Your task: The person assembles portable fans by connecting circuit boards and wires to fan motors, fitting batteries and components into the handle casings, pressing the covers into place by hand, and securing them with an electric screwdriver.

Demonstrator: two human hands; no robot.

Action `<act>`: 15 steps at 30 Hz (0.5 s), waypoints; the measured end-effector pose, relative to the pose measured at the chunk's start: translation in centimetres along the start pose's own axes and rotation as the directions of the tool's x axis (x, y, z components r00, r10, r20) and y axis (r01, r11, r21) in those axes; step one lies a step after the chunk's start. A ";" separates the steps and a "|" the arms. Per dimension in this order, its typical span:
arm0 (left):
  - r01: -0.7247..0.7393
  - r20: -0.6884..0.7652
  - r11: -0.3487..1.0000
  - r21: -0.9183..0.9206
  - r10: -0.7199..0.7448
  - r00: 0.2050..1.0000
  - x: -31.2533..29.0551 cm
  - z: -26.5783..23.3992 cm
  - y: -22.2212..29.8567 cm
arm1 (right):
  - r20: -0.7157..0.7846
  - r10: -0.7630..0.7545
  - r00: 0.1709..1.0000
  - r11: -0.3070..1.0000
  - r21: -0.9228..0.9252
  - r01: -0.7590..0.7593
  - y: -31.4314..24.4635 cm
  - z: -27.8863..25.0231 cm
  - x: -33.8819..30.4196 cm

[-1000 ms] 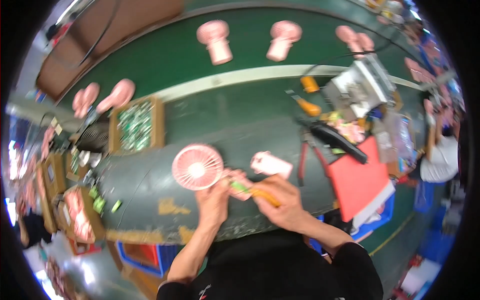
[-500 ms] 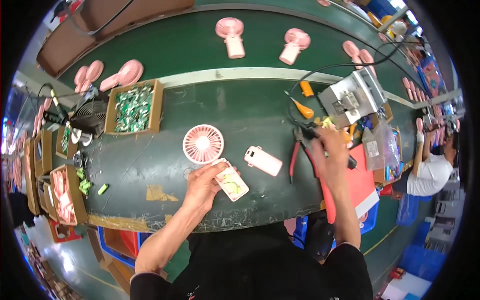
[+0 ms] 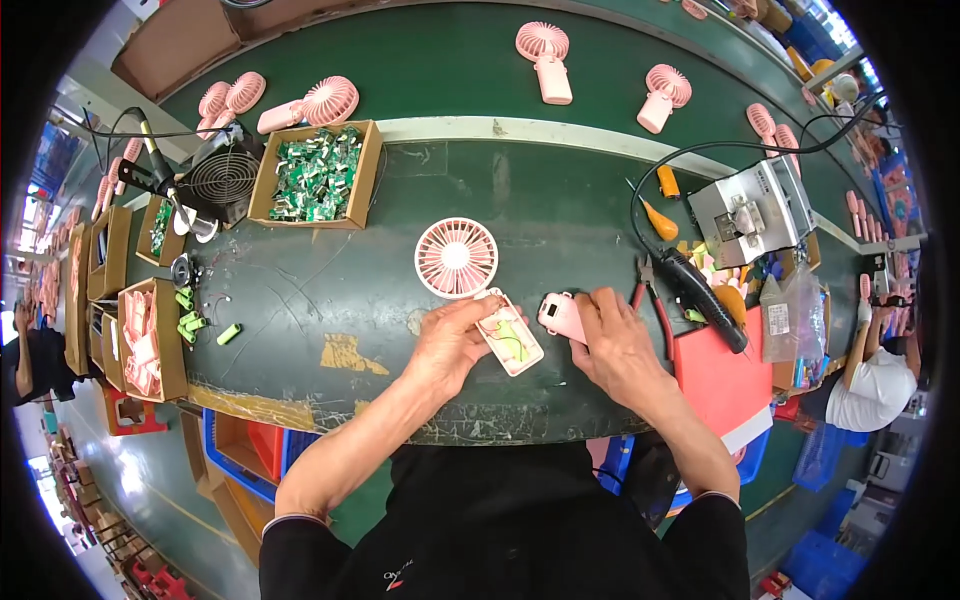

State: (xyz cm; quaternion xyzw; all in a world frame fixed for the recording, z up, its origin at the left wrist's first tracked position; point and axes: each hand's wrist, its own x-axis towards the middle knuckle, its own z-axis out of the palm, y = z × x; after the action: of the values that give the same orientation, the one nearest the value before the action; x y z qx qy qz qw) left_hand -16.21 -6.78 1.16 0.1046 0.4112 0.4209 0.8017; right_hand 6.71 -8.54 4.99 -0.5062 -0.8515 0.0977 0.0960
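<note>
In my left hand (image 3: 450,345), the open handle (image 3: 512,340) of a pink handheld fan is gripped at its upper end, with a yellow-green part and thin wires inside it. The round pink fan head (image 3: 456,258) lies face up just beyond my left fingers, against the handle's top. My right hand (image 3: 620,345) closes on a pink handle cover (image 3: 563,316) with a small dark window at its near-left end. A short gap separates cover and handle. My right palm hides part of the cover.
Right of my hands lie red-handled pliers (image 3: 655,310), a black electric screwdriver (image 3: 700,295) and a red sheet (image 3: 722,370). A metal fixture (image 3: 755,205) stands behind. A carton of circuit boards (image 3: 375,165) and green batteries (image 3: 190,320) are left; finished fans (image 3: 550,70) sit on the belt.
My right hand has let go of the black tool beside the pliers, moved left and taken hold of the pink cover. My left hand still grips the handle. The whole view has shifted.
</note>
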 end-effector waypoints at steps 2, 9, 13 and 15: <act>0.016 -0.026 1.000 0.020 -0.016 1.000 -0.2 0.2 0.2 | -0.033 0.046 0.998 0.998 0.041 -0.044 0.0 0.5 -0.2; -0.004 0.007 1.000 0.004 0.004 1.000 -0.1 0.2 0.2 | -0.084 0.278 0.957 0.867 0.452 -0.212 -1.0 -0.4 -0.3; -0.011 -0.012 1.000 0.014 0.011 1.000 0.0 0.1 -0.1 | -0.058 0.316 0.947 0.814 0.528 -0.240 -1.8 -0.1 0.1; -0.018 -0.024 1.000 0.018 0.019 1.000 0.0 0.0 -0.2 | -0.059 0.321 0.945 0.805 0.542 -0.240 -1.9 0.2 0.1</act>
State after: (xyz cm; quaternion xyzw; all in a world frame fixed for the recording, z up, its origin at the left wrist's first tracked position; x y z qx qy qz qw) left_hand -16.06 -6.89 1.08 0.1104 0.4235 0.4260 0.7919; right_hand 5.00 -9.34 5.34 -0.5864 -0.6977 0.3030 0.2785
